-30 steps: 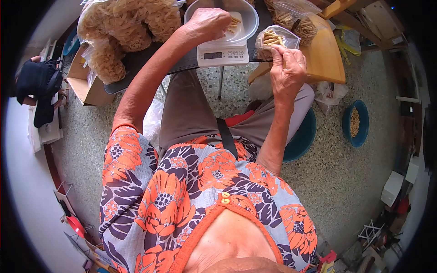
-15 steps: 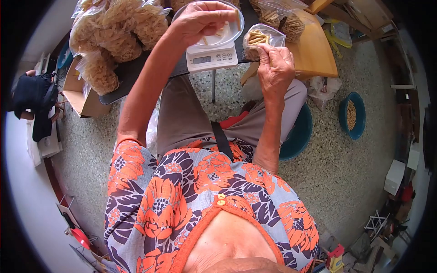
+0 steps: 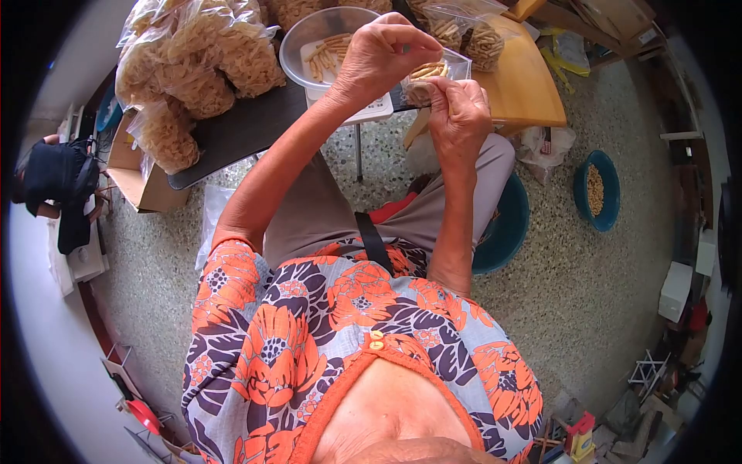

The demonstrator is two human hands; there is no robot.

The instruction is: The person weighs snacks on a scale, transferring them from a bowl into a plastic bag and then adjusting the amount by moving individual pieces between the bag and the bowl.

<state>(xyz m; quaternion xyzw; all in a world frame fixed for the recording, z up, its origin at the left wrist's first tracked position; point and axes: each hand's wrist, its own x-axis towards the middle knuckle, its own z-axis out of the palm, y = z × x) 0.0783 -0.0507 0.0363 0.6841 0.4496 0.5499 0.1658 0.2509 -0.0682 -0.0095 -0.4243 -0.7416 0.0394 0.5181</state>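
The clear plastic bag (image 3: 417, 93) stands open near the right end of the dark table (image 3: 239, 127), short yellowish-brown sticks (image 3: 428, 70) filling it close to the mouth. Its sides look crinkled and shiny. The right hand (image 3: 461, 110) pinches its near right rim between thumb and fingers. The left hand (image 3: 389, 56) hovers over it, thumb and forefinger pressed together; whether they hold a stick, I cannot tell.

To the left, more sticks lie in the translucent bowl (image 3: 292, 48) on the white scale (image 3: 374, 110), whose display the left forearm covers. Bulging bags of pale, crinkled pieces (image 3: 202, 89) crowd the table's left side. A wooden seat (image 3: 533, 97) is just right of the open bag.
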